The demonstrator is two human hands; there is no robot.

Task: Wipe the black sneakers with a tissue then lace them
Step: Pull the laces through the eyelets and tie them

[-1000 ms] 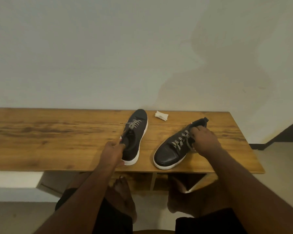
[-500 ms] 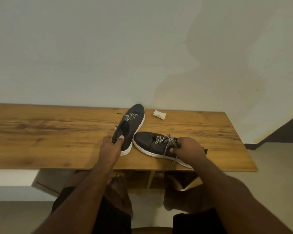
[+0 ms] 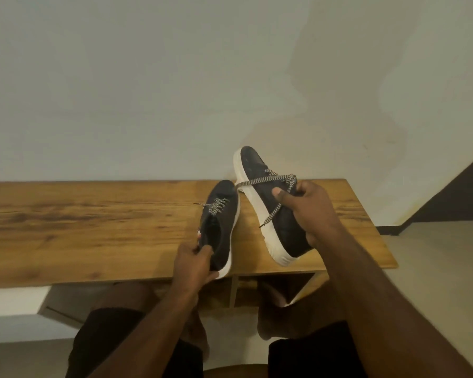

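Two black sneakers with white soles and speckled black-and-white laces are over a wooden table (image 3: pixel 93 227). The left sneaker (image 3: pixel 221 222) lies flat on the table, toe pointing away, and my left hand (image 3: pixel 194 263) grips its heel. The right sneaker (image 3: pixel 268 203) is lifted and tilted on its side, white sole facing left, toe up toward the wall. My right hand (image 3: pixel 309 208) holds it by the upper, with loose lace ends hanging across it. The tissue is hidden behind the raised sneaker.
The table stands against a pale wall and ends at the right near a dark doorway (image 3: pixel 459 197). My bare feet and knees are below the table's front edge, beside a shelf divider (image 3: pixel 234 290) under the top.
My right hand has lifted the right sneaker off the table and turned it so its toe points up and away. The left hand stays on the left sneaker's heel.
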